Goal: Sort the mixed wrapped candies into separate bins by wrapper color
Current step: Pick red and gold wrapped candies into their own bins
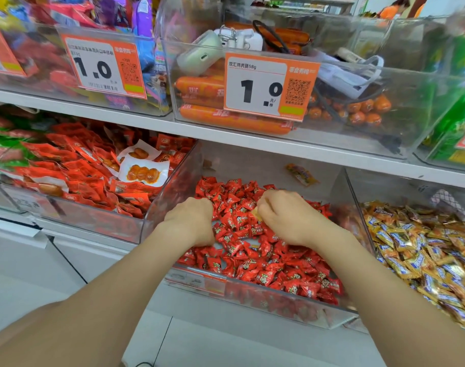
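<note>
- Pinching a small yellow-wrapped candy (255,214) between thumb and fingertips, the right hand (287,215) sits low over the heap of red-wrapped candies (252,260).
- The red-wrapped candies fill the middle clear bin (167,200), piled thickest toward its front wall.
- The left hand (191,221) is knuckles-up at the left side of that heap, its fingers curled down into the wrappers. The fingertips are buried, so I cannot tell whether it holds anything.
- A lone yellow packet (301,174) lies apart on the bare floor at the back of the same bin.
- Just to the right, the neighbouring bin (353,197) holds a pile of gold-wrapped candies (424,247).
- To the left, another bin carries red snack packets (88,176), a few showing clear windows.
- Above, a white shelf (252,140) bears a bin of orange sausages (226,119) fronted by a price tag (268,88) reading 1.0.
</note>
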`<state>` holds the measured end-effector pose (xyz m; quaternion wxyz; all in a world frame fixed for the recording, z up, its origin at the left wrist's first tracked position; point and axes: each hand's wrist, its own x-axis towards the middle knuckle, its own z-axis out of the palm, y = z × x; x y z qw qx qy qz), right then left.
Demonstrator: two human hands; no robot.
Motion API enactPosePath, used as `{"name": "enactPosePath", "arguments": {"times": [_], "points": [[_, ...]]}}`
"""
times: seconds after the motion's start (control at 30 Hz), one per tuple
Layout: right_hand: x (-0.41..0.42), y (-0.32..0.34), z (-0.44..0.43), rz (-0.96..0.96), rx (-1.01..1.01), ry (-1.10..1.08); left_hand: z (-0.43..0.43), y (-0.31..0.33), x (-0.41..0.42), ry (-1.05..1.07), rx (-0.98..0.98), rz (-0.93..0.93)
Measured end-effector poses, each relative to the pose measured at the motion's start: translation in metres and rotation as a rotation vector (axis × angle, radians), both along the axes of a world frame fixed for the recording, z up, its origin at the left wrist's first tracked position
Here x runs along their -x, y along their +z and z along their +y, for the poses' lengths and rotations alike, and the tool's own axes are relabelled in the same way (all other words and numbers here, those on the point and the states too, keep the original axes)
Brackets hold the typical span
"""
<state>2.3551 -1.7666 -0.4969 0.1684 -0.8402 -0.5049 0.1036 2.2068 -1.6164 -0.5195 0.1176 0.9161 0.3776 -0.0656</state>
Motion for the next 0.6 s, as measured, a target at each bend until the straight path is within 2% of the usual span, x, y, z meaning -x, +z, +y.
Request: {"name": "enactPosePath", "arguments": {"times": [0.13, 0.23, 0.3, 0.4, 0.47, 0.6], "points": [[0.005, 0.010, 0.000, 0.095, -0.168, -0.169, -0.001, 0.000, 0.002, 0.011, 0.045, 0.040], [0.005, 0.010, 0.000, 0.170, -0.160, -0.201, 0.001, 0.002, -0.001, -0.013, 0.069, -0.096], [0.003, 0.007, -0.001, 0.304, -0.145, -0.192, 0.000, 0.003, -0.003, -0.045, 0.050, -0.151], [0.001, 0.003, -0.002, 0.527, -0.151, -0.134, -0.002, -0.001, -0.002, -0.048, 0.018, -0.008], [0.003, 0.002, -0.003, 0.469, -0.141, -0.060, 0.000, -0.002, -0.002, -0.047, 0.033, -0.019], [0.006, 0.001, -0.001, 0.059, -0.044, -0.002, 0.003, 0.010, 0.001, -0.030, -0.020, -0.062]]}}
